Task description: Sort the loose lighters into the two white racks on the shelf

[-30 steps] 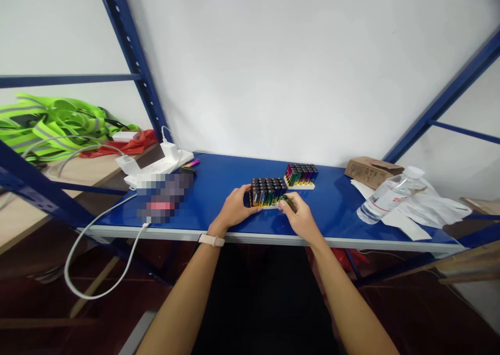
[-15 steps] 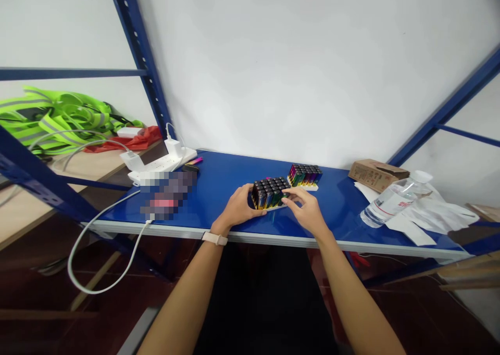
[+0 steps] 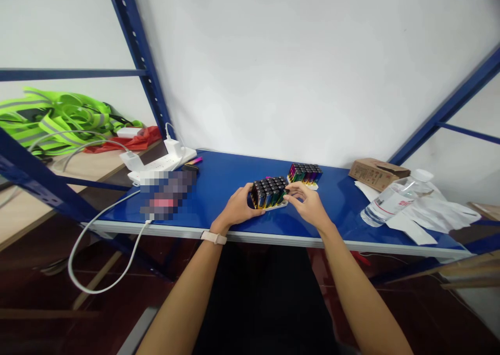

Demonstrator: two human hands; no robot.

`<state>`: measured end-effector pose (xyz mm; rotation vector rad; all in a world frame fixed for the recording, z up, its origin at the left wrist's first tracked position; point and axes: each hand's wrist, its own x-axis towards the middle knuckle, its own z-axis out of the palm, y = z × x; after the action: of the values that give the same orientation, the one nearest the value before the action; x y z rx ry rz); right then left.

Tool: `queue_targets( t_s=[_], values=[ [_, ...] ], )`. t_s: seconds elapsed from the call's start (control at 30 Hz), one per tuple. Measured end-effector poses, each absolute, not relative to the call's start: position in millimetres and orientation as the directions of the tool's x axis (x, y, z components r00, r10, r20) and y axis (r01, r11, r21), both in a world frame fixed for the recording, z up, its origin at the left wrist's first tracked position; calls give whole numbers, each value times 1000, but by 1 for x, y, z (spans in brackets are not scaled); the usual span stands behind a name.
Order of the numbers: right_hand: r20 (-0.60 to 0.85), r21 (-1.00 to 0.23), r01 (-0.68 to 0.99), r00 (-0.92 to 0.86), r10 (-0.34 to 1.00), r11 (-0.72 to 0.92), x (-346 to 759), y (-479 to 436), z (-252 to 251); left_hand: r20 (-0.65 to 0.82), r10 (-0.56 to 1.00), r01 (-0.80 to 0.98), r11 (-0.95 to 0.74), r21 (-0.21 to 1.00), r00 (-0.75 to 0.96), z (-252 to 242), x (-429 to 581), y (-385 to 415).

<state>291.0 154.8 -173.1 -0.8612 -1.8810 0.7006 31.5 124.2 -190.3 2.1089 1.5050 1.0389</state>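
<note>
The left hand point(image 3: 235, 208) cups the left side of a block of upright lighters point(image 3: 267, 192), its fingers pressed on; the right hand point(image 3: 307, 205) is spread, fingertips at the block's right end. A slipped hold could spill them across the blue shelf point(image 3: 219, 188); they stand tightly packed, black-topped and glossy, in a white tray point(image 3: 279, 205).

The left forearm point(image 3: 179, 305) and right forearm point(image 3: 363, 298) are bare. A pale pink band point(image 3: 213, 237) with a flat rectangular face is worn on the left wrist. Black clothing point(image 3: 265, 303) is seen between the arms.
</note>
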Motion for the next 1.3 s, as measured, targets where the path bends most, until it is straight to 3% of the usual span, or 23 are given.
queue_targets(
  t_s=[0.3, 0.5, 0.57, 0.7, 0.77, 0.9, 1.0, 1.3],
  values=[
    [488, -681, 371, -412, 769, 631, 300, 156, -163, 358, 915, 650, -386, 655, 183, -189, 31, 124],
    [560, -414, 526, -497, 663, 743, 294, 143, -158, 359, 914, 631, -394, 669, 189, -188, 32, 123],
    [567, -391, 542, -496, 658, 744, 294, 141, -157, 366, 909, 611, -407, 680, 199, -187, 32, 122],
    [685, -449, 565, -279, 673, 692, 305, 163, -151, 376, 905, 571, -418, 707, 197, -187, 31, 122],
    [712, -438, 702, -109, 693, 561, 313, 188, -142, 376, 909, 560, -409, 721, 179, -187, 31, 122],
    [502, -295, 916, -93, 860, 271, 318, 238, -127, 366, 922, 558, -370, 743, 125, -189, 30, 122],
    [273, -141, 960, -195, 942, 240, 313, 256, -126, 355, 930, 567, -343, 749, 93, -191, 29, 123],
    [239, -36, 947, -301, 923, 319, 329, 248, -130, 330, 940, 574, -315, 755, 83, -189, 27, 122]
  ],
)
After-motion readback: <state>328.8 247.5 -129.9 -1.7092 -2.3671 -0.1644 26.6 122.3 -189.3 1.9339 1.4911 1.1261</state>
